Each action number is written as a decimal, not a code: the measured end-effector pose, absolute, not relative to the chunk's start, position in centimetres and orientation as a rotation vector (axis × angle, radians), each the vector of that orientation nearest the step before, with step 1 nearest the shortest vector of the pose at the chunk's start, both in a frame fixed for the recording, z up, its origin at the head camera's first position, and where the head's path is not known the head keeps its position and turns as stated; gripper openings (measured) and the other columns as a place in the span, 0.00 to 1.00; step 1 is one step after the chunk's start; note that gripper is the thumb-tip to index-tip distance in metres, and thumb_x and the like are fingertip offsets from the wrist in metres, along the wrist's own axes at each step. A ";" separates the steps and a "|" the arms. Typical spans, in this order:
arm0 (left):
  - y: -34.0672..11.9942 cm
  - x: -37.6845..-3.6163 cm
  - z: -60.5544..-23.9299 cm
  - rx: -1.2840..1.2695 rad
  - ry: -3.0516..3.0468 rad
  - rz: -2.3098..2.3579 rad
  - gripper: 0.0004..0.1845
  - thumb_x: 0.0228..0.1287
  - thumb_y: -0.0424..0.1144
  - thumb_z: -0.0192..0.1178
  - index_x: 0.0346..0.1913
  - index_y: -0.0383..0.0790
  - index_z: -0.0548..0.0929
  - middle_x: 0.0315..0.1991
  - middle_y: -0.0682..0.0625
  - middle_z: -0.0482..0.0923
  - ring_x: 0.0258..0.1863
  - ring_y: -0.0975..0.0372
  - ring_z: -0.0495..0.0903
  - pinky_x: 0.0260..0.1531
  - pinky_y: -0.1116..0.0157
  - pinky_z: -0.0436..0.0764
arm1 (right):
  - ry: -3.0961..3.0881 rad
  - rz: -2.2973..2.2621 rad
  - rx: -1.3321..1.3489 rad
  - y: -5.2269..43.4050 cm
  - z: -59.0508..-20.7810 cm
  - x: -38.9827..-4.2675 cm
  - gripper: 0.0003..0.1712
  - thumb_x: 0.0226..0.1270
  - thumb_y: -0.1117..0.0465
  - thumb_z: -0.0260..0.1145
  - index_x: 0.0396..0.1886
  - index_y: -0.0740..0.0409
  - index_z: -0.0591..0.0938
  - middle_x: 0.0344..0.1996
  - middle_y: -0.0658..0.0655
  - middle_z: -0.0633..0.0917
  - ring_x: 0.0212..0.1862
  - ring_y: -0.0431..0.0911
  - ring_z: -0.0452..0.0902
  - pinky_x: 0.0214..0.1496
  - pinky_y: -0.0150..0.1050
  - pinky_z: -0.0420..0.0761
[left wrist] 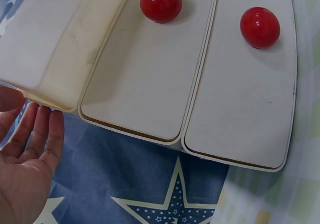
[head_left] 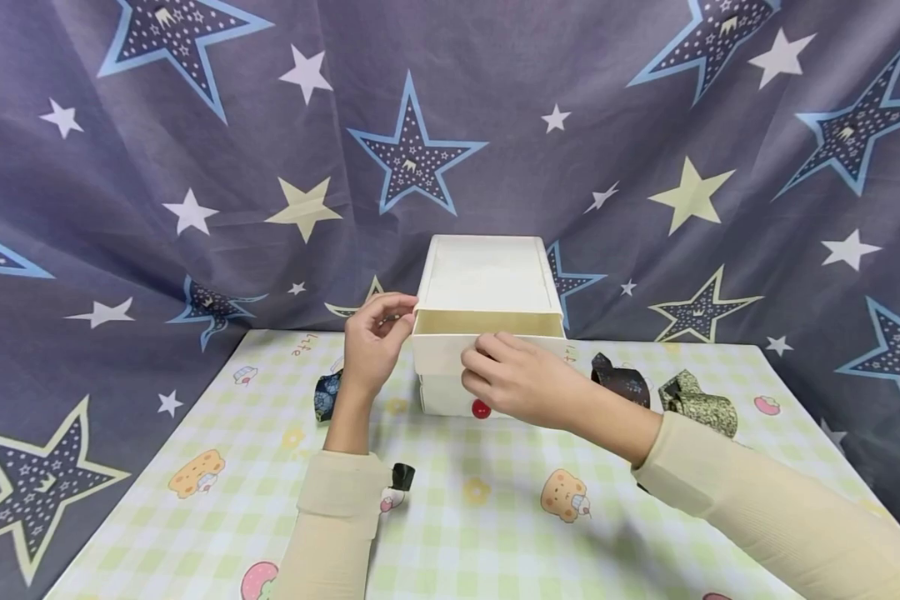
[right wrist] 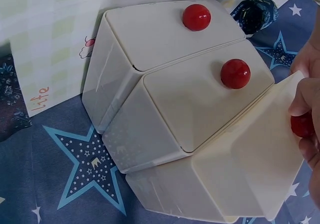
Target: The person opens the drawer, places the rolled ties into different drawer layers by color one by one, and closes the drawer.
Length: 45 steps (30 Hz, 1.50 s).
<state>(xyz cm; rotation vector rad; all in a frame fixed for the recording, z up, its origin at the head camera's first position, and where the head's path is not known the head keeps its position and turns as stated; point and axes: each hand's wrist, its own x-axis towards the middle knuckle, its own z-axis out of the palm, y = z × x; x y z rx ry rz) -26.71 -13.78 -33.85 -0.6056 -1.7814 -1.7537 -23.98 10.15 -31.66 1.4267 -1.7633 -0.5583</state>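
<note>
A white cabinet (head_left: 487,271) of three stacked drawers stands at the back of the table. Its top drawer (head_left: 438,354) is pulled partway out, showing a gap behind its front panel. With thumb and fingers my right hand (head_left: 521,379) pinches that drawer's red round knob (right wrist: 301,126). The middle knob (right wrist: 235,73) and bottom knob (right wrist: 196,17) are untouched, their drawers closed. My left hand (head_left: 373,346) is at the cabinet's left side near the top; its fairly straight fingers (left wrist: 54,131) touch the side edge in the left wrist view.
Left of the cabinet lies a blue patterned cloth roll (head_left: 327,396), partly behind my left arm. To the right sit a dark patterned roll (head_left: 626,385) and a green patterned roll (head_left: 701,407). A checked cloth (head_left: 450,517) covers the table; a star-printed curtain (head_left: 525,108) hangs close behind.
</note>
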 end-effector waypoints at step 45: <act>-13.7 -26.7 -33.8 -0.601 -1.800 -1.730 0.11 0.62 0.15 0.59 0.47 0.17 0.83 0.46 0.28 0.79 0.41 0.59 0.82 0.37 0.74 0.80 | -1.675 -0.495 1.460 10.1 -31.7 -21.8 0.05 0.73 0.67 0.58 0.37 0.59 0.81 0.41 0.56 0.78 0.41 0.51 0.70 0.43 0.39 0.74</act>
